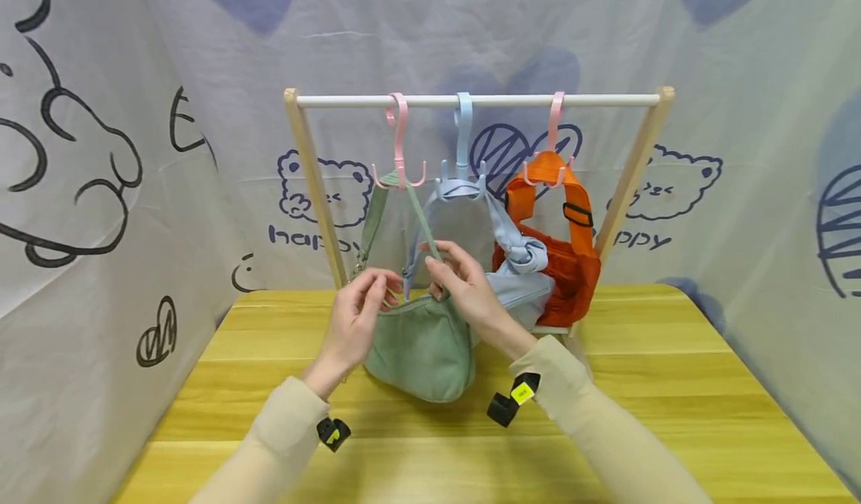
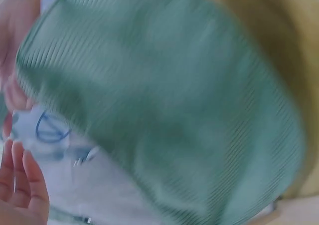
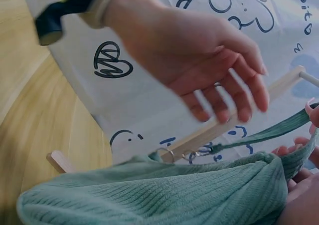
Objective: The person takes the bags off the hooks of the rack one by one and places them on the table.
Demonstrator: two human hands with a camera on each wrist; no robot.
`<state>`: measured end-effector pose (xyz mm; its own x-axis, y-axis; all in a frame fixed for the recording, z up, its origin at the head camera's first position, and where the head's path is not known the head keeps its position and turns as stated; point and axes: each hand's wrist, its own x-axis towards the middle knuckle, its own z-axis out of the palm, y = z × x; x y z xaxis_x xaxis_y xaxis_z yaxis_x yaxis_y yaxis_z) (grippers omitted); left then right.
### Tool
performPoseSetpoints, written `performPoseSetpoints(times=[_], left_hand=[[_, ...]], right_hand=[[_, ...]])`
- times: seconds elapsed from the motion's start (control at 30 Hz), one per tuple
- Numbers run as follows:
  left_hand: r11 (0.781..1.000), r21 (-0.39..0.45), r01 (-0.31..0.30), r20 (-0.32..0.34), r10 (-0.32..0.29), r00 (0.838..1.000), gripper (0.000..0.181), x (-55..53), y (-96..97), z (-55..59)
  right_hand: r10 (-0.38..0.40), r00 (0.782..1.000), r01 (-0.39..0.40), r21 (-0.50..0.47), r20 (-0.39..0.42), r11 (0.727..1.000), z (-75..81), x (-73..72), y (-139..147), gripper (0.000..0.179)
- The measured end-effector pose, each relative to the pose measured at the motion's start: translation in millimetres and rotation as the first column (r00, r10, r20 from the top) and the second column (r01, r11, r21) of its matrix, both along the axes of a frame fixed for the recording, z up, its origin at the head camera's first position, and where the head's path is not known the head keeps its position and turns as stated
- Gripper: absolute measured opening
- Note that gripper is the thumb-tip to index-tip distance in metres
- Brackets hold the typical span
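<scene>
The green bag [image 1: 420, 351] hangs in front of the rack by its strap [image 1: 424, 223], which loops over the pink hook [image 1: 399, 141] at the left. The right hand [image 1: 464, 283] is at the bag's upper right corner, its thumb and fingers pinching the lower part of the strap. The left hand [image 1: 356, 313] is just beside the bag's upper left corner; its fingers are slightly spread, loosely bent and hold nothing. Just behind and to the right, a pale blue bag [image 1: 528, 294] with a knotted strap hangs from a blue hook [image 1: 463, 134]. Farther right, an orange bag [image 1: 568, 265] hangs from a second pink hook [image 1: 554, 126]. All three hooks sit on a white rail [image 1: 498, 101] between wooden posts [image 1: 314, 182]. The rack stands on a wood-grain bench [image 1: 269, 354], before a pale printed cloth [image 1: 377, 33].
</scene>
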<state>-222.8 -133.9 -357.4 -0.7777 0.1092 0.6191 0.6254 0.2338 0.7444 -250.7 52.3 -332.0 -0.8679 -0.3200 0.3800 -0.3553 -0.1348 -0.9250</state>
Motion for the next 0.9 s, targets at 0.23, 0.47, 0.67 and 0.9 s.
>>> performPoseSetpoints(times=[0.23, 0.47, 0.67, 0.9], left_hand=[[0.983, 0.147, -0.108, -0.08, 0.12, 0.99, 0.023, -26.8, -14.1, 46.5], [0.98, 0.061, -0.189, -0.006, 0.189, 0.982, 0.03, -47.0, -16.2, 78.8], [0.989, -0.038, -0.143, 0.145, 0.147, 0.979, 0.045, -67.7, -11.8, 91.5], [0.992, -0.115, 0.048, 0.397, 0.002, 0.918, 0.067, -79.2, -4.0, 100.5]], right_hand=[[0.095, 0.994, -0.091, -0.072, 0.049, 0.993, 7.1, 1.2, 4.1, 0.029], [0.143, 0.987, -0.139, -0.053, 0.078, 0.989, 11.0, 4.9, 9.7, 0.026], [0.182, 0.978, -0.179, -0.038, 0.104, 0.983, 12.7, 5.2, 14.1, 0.028], [0.182, 0.977, -0.182, -0.006, 0.115, 0.983, 20.0, -0.1, 18.4, 0.027]])
